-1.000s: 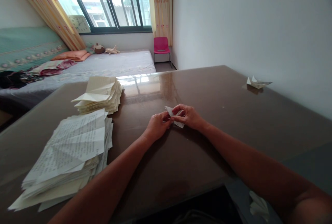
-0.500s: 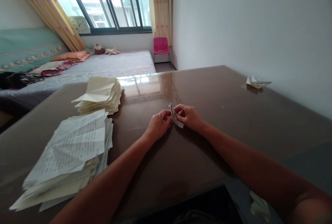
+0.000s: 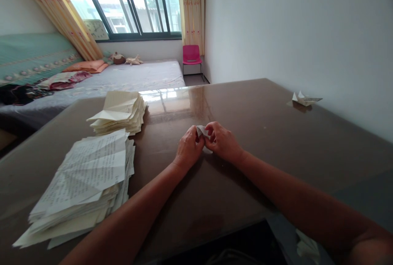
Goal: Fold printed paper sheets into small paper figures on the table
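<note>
A small folded piece of paper is held just above the middle of the brown glossy table. My left hand pinches its left side, fingers curled. On its right side my right hand grips it between thumb and fingers, the two hands nearly touching. Fingers cover much of the paper, so its full shape is hidden; a pale corner shows beneath them.
To the left lie a stack of printed sheets and, behind it, a stack of yellowish paper. A folded paper boat sits at the far right near the wall. Beyond the table are a bed and a pink chair.
The folded paper has turned from standing edge-on to showing a wider face at its top. My hands have drawn closer together around it, the left one more upright.
</note>
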Available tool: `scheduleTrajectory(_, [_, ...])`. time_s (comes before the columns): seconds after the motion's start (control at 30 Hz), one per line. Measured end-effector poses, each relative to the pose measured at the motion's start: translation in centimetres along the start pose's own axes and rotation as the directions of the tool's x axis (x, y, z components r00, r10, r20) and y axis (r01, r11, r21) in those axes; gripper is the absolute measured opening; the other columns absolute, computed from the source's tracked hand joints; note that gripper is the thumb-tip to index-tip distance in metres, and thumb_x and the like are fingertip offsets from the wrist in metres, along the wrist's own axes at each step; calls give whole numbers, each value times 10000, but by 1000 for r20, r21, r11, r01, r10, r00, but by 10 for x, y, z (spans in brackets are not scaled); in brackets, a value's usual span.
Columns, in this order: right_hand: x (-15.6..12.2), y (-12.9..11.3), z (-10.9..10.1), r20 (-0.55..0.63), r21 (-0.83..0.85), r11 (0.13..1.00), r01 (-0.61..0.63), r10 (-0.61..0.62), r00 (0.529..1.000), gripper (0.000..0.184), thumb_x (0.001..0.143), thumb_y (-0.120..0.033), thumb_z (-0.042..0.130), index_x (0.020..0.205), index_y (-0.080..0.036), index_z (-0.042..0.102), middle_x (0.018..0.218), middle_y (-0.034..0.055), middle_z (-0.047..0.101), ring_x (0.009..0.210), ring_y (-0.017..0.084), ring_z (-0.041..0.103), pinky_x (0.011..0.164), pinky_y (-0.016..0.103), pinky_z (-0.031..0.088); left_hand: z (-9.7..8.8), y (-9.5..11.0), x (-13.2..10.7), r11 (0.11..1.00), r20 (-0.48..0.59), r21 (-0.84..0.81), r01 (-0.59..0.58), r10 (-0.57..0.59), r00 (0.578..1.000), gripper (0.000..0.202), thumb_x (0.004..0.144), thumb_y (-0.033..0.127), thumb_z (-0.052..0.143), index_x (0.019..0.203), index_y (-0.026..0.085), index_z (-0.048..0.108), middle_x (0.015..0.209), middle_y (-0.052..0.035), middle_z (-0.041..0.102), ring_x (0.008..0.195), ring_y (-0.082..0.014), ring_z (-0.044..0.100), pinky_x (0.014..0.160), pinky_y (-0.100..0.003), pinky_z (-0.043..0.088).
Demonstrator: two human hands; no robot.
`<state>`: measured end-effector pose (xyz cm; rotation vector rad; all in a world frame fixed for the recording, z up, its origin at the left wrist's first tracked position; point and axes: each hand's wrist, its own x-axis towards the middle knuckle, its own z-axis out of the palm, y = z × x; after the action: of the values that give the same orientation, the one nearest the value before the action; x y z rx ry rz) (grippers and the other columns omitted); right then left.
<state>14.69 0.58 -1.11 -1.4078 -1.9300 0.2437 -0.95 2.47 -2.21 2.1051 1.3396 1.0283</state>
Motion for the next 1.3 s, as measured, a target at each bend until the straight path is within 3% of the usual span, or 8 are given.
scheduleTrajectory(0.1, [0,0,0,10,-82,996,-42,43,999,319,778,-326,613,1046,-213,483,890,5,636,602,115,576,589,227,380,0,1,-2,999,11,28,-43,43,999,76,829,239,488,784,214,432,761,9,557,650,-120,549,598,-226,410])
scheduleTrajectory(0.2, [-1,0,-2,27,-201,980,6,0,1000,236,812,-335,568,1005,-216,503,896,20,644,632,137,582,571,236,340,-1,2,-3,994,9,65,-84,84,996,70,794,207,507,776,214,440,753,17,536,666,-119,518,617,-227,395])
scheduleTrajectory(0.33, [1,2,-7,14,-268,962,44,-42,999,70,833,-271,506,881,-222,520,834,17,650,657,152,582,581,251,317,-2,0,0,996,-61,82,-25,30,998,97,740,180,529,771,213,443,685,41,501,628,-113,480,605,-227,368])
scheduleTrajectory(0.5, [3,10,-9,29,-260,964,-62,72,997,165,778,-247,552,936,-218,516,712,-2,643,615,163,576,574,254,310,-3,-3,2,996,-78,91,12,-5,997,117,698,150,525,773,213,461,664,48,472,619,-115,459,603,-230,357])
scheduleTrajectory(0.73, [1,13,-6,123,-282,958,41,-7,992,178,857,-364,523,992,-250,539,933,11,687,679,152,603,561,243,298,2,-7,3,995,-21,86,-50,52,998,99,715,156,528,769,211,466,706,37,476,640,-118,456,622,-235,361])
scheduleTrajectory(0.93, [3,16,-3,113,-354,935,28,13,994,162,873,-385,504,939,-249,562,853,8,694,680,168,603,546,260,262,3,-11,5,996,18,72,-61,60,998,91,725,141,504,745,209,447,713,31,478,638,-116,451,608,-231,351])
scheduleTrajectory(1.17, [2,21,-5,141,-351,936,-25,79,987,229,793,-252,572,1015,-246,517,856,-6,681,686,171,600,543,263,267,-4,-12,3,977,102,202,-72,52,993,152,705,118,510,810,227,493,804,13,526,683,-136,503,624,-250,363])
scheduleTrajectory(1.3, [1,24,-8,147,-303,952,54,-9,989,214,757,-160,572,954,-226,520,981,20,637,756,153,578,581,247,325,-9,-9,-2,933,180,342,-116,56,982,161,735,148,518,859,249,514,903,1,558,717,-152,536,591,-264,339])
